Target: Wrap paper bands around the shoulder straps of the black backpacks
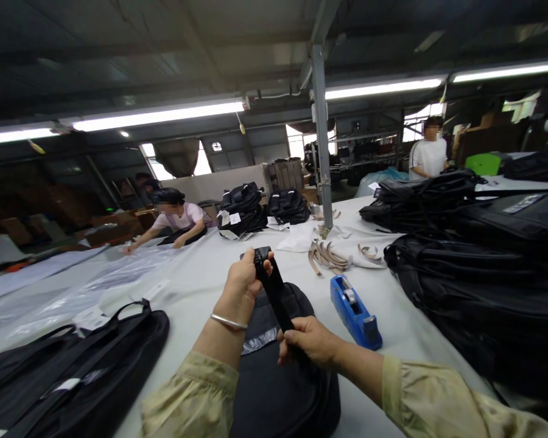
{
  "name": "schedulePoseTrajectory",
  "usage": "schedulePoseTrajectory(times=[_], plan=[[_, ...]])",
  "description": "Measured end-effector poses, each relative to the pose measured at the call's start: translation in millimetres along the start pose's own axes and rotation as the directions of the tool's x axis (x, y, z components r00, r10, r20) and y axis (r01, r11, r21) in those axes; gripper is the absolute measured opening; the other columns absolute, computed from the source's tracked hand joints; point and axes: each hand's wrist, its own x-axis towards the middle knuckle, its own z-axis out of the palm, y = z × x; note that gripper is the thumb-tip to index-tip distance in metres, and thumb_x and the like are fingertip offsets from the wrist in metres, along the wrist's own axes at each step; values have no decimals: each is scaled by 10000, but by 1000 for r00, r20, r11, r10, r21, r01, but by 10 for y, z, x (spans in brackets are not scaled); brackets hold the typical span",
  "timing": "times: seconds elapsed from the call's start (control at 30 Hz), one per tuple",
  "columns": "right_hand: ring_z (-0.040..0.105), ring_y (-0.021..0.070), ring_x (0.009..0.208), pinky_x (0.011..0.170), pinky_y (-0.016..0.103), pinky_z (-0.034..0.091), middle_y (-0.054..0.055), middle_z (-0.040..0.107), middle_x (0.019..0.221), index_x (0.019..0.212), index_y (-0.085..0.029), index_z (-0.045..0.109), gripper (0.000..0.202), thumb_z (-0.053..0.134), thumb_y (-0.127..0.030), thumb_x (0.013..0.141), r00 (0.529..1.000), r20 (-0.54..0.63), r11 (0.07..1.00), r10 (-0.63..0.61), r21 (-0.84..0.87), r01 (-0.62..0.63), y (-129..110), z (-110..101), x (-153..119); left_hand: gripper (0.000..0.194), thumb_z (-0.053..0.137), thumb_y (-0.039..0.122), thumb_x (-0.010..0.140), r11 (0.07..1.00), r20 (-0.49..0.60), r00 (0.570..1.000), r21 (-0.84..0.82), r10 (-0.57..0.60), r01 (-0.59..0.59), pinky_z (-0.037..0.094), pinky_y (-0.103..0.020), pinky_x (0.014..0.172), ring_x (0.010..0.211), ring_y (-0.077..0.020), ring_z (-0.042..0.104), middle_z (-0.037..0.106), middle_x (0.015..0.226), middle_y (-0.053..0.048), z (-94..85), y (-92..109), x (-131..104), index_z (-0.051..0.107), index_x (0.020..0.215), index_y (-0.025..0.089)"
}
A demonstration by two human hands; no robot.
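Head view: the bag (283, 389) lay on the pale surface (201, 274) towards 6 o'clock, a black strap (276, 301) stretched above it. The left hand (246, 275) had its fingers curled closed around the strap's upper end; the right hand (309, 338) had its fingers closed on it lower down. A shiny patch (261, 340) showed on the bag's front. Reckoned from the bag, a blue dispenser (355, 317) stood at 2 o'clock, brown strips (331, 257) lay at 1 and a second bag (128, 359) at 9. Towards half past eleven, a stack (242, 201) carried white tags (234, 219), too small to read. Beyond the dispenser, at 2 o'clock, a pile (461, 261) of black bags bore a pale label (523, 203), too blurred to read.
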Motion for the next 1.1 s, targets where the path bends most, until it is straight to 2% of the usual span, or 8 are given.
schedulePoseTrajectory(times=[0.17,0.3,0.4,0.5,0.67,0.77,0.83,1.1], plan=[[687,220,646,603,345,519,57,677,729,908,-136,570,539,738,-576,646,989,65,970,130,199,-141,277,269,-105,207,493,300,932,996,66,997,83,-38,32,465,-204,357,340,-88,506,687,660,-106,92,16,-113,560,952,105],[671,194,580,552,301,504,72,697,707,832,-126,588,409,729,-474,669,981,-31,976,192,110,-188,400,240,-57,252,501,306,924,973,74,994,220,-84,66,529,-272,425,423,-152,597,705,687,-149,-13,31,-544,603,927,76],[638,162,498,500,261,485,52,688,637,749,-136,579,235,677,-348,720,955,-164,969,247,15,-247,372,134,28,212,562,260,885,953,60,994,293,-96,75,569,-312,522,564,-219,675,722,732,-162,-294,-51,-997,657,894,71],[596,156,434,444,256,466,38,653,554,686,-149,577,155,644,-279,738,900,-254,929,354,-18,-371,374,73,101,144,691,208,788,943,45,991,316,-123,102,574,-307,590,715,-256,704,739,804,-126,-671,-279,-1453,705,903,121],[538,148,398,401,256,440,44,645,537,637,-163,620,119,685,-246,693,854,-404,924,327,-50,-378,509,102,136,221,776,296,721,916,-106,944,229,-312,328,571,-346,613,838,-293,700,732,820,-116,-1146,-833,-1955,708,899,184],[555,165,415,412,268,457,48,650,538,653,-158,645,119,701,-261,672,848,-394,925,354,12,-380,554,129,138,279,812,358,676,875,-249,909,276,-335,398,545,-301,548,715,-237,692,709,738,-82,-1264,-1083,-2011,664,821,171],[590,186,452,451,288,495,44,655,542,690,-151,657,133,705,-273,666,860,-356,929,365,76,-363,567,135,141,326,820,377,659,852,-267,888,280,-374,443,509,-252,503,663,-200,674,686,703,-52,-1292,-1170,-1984,634,820,163],[662,212,597,619,325,566,56,661,558,736,-118,652,126,685,-227,684,871,-270,889,411,333,-316,504,72,148,215,761,250,702,804,-62,831,221,-553,552,500,-268,569,594,-152,603,655,673,-37,-1236,-1204,-1817,644,844,138]])
